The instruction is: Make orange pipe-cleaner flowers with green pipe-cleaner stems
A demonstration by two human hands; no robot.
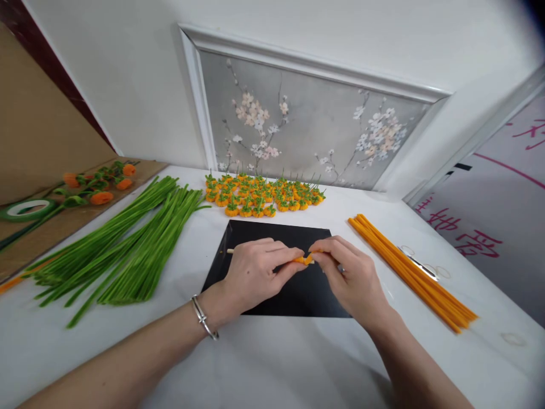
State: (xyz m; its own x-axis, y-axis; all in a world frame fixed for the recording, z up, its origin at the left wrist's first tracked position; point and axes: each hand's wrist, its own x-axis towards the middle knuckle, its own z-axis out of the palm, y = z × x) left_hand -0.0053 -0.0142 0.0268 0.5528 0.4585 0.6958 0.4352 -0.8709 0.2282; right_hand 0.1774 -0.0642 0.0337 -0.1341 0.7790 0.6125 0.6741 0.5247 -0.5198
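My left hand [258, 270] is closed around a thin wooden stick [230, 250], whose pale end pokes out to the left. At its fingertips an orange pipe cleaner [305, 260] is wrapped around the stick's other end. My right hand [353, 278] is closed too, pinching the orange pipe cleaner between thumb and forefinger. Both hands are over a black board [293, 304], their fingertips a short gap apart. How much of the stick and pipe cleaner lies inside my fingers is hidden.
Small orange flower heads with green tops [258, 196] stand in rows behind the board. Green pipe cleaners [136, 250] lie to the left, orange pipe cleaners [409, 270] and scissors [421, 266] to the right. Green tape [28, 210] and finished-looking flowers [101, 197] rest on cardboard.
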